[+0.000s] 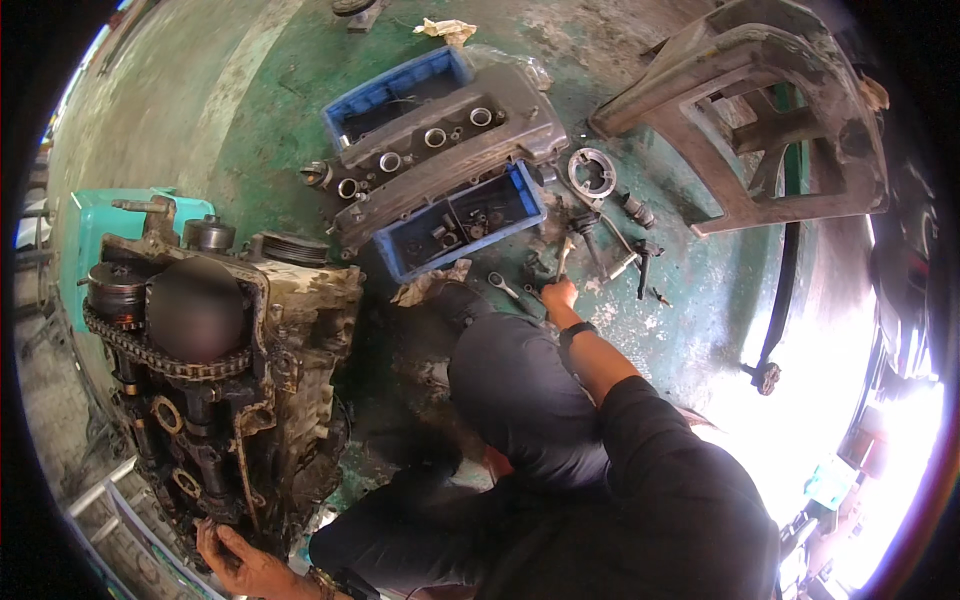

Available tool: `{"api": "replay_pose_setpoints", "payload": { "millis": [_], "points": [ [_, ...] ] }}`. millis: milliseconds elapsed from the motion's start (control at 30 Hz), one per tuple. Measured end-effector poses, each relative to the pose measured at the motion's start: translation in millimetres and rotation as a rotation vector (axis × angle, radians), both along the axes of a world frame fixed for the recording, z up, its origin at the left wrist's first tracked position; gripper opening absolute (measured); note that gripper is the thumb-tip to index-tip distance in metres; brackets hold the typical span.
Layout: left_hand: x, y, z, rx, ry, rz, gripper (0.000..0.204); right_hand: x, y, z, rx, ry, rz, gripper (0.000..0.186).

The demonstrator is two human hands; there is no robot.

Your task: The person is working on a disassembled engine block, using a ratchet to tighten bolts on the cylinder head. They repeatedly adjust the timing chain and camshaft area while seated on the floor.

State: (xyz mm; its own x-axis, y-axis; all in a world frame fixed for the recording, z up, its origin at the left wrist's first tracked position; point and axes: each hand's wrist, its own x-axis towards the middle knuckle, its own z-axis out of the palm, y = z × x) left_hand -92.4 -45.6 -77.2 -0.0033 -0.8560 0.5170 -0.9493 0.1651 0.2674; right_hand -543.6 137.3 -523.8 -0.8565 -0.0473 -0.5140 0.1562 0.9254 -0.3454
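My right hand [560,294] reaches forward to the floor, its fingers closed round a pale metal hand tool [565,256] whose exact kind I cannot make out. A ratchet wrench [503,285] lies just left of that hand. Dark ignition coils [586,228] and a long bar lie beyond it. My left hand [238,566] is at the lower left, beside the near end of a greasy engine [300,370]. Its fingers are bent toward the thumb, and whatever is between them is too small to tell. A timing chain [170,365] runs across the engine; a blurred patch hides part of it.
A grey valve cover [440,150] rests across blue bins [390,262], the nearer holding small parts. A metal ring [592,173] lies to their right. A large dirty frame [640,120] stands at the far right. Behind the engine sits a teal crate [90,225]. My bent knee is between my arms.
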Motion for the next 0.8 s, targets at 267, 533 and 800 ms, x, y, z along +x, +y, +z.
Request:
{"api": "replay_pose_setpoints", "payload": {
  "millis": [267, 533, 800],
  "points": [
    [-1.4, -0.3, -0.6, 0.004, -0.007, -0.009, 0.023, 2.4, -23.7, -3.9, -0.125, 0.0, 0.005, 0.034],
    [-1.2, -0.8, -1.1, 0.019, 0.052, -0.012, 0.02, 4.3, 8.8, 16.6, -0.121, -0.031, -0.056, 0.037],
    [-20.4, 2.4, 5.5, 0.023, 0.115, -0.161, 0.018, -9.3, 23.0, 69.0, -0.567, -0.243, -0.287, 0.018]
  ]
}}
